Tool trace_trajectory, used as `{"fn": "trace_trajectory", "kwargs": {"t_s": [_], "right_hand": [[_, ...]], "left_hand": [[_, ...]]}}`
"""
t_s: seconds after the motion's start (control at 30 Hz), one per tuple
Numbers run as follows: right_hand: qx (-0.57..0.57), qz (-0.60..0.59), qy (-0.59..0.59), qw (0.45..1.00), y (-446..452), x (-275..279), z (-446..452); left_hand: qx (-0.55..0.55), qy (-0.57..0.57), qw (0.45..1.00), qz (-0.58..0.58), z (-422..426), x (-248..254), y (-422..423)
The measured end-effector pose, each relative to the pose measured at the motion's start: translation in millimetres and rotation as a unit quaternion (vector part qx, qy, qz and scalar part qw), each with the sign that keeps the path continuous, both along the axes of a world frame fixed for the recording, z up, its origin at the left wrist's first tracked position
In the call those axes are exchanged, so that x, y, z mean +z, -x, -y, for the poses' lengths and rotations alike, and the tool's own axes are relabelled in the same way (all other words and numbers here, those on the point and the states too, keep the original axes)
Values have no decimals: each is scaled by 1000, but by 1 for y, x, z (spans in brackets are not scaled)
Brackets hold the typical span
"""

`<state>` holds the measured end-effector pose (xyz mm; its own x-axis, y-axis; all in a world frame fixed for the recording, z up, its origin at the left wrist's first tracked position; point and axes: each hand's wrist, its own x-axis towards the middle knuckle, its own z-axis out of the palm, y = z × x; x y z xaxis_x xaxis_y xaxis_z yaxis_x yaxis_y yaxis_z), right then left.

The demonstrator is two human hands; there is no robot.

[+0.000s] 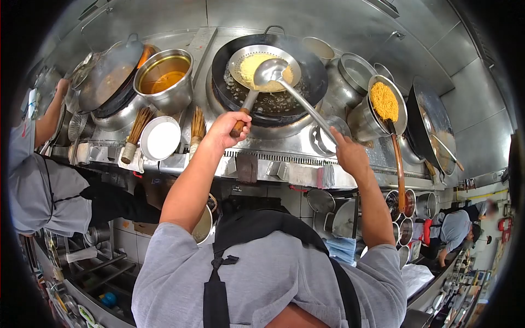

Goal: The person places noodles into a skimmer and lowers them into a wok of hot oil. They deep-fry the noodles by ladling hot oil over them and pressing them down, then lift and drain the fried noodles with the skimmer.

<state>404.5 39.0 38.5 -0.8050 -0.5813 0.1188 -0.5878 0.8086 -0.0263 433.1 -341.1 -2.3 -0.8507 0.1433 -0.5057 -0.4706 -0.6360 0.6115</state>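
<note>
Holds a perforated strainer (236,64) in the left hand (227,131), with the grip closed around the wooden near end of its handle. Holds a long metal ladle (270,72) in the right hand (350,153), with the grip closed around the near end of its handle. Stretches both forearms out over the steel surface (262,143). Has the strainer over the large dark wok (311,60), with pale yellow food (252,64) in it, and bubbling liquid (273,101) just to its near side. Hangs the ladle's bowl over the right part of the strainer, partly covering the food. Cannot tell from this view about contact between ladle and strainer, nor between strainer and liquid.

Has to the left a metal pot (178,98) of amber liquid and, nearer, a bowl (160,138), white inside, between two bamboo brushes (140,124). Farther left, has a steaming wok (109,85) and, beyond it, a co-worker's hand (63,86). Has to the right orange-yellow noodles (384,101) in a second strainer on another pot (363,120), with a long wooden handle (398,164) pointing to the near side.
</note>
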Motion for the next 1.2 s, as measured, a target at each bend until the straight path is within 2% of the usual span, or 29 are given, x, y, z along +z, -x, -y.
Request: {"fn": "trace_trajectory", "kwargs": {"t_s": [0.07, 0.13, 0.17, 0.27, 0.4, 0.53, 0.67, 0.8, 0.9, 1.0, 1.2], "right_hand": [[43, -41, 106, 993, -3, -7, -1], [-64, 166, 213, 961, -15, 8, 10], [-117, 266, 262, 920, -23, 23, 16], [-161, 377, 313, 857, -47, 82, 22], [-123, 425, 277, 853, -48, 124, 6], [-151, 466, 201, 848, -40, 162, 15], [-104, 416, 99, 898, -11, 148, 24], [-124, 371, 97, 915, -5, 143, 44], [-71, 302, 80, 947, 5, 148, 33], [-40, 214, -46, 975, 4, 202, 28], [-30, 161, -226, 960, 4, 279, 50]], "left_hand": [[-1, -1, 1000, 5, 0, -1, 1], [-2, 1, 1000, 2, -1, 0, 1], [-4, 1, 1000, 0, -1, 3, 0], [-10, -2, 1000, -5, 0, -1, 1], [-7, 2, 1000, -2, 0, -1, 1], [-16, 0, 1000, -4, 2, -3, 2], [-14, 11, 1000, -12, 3, -3, 2], [-19, 0, 1000, -12, 4, -5, 3], [-15, -6, 1000, -3, 5, -5, 3], [-15, -5, 1000, -5, 4, -3, 1], [-10, 4, 1000, -5, 1, 2, 0]]}}
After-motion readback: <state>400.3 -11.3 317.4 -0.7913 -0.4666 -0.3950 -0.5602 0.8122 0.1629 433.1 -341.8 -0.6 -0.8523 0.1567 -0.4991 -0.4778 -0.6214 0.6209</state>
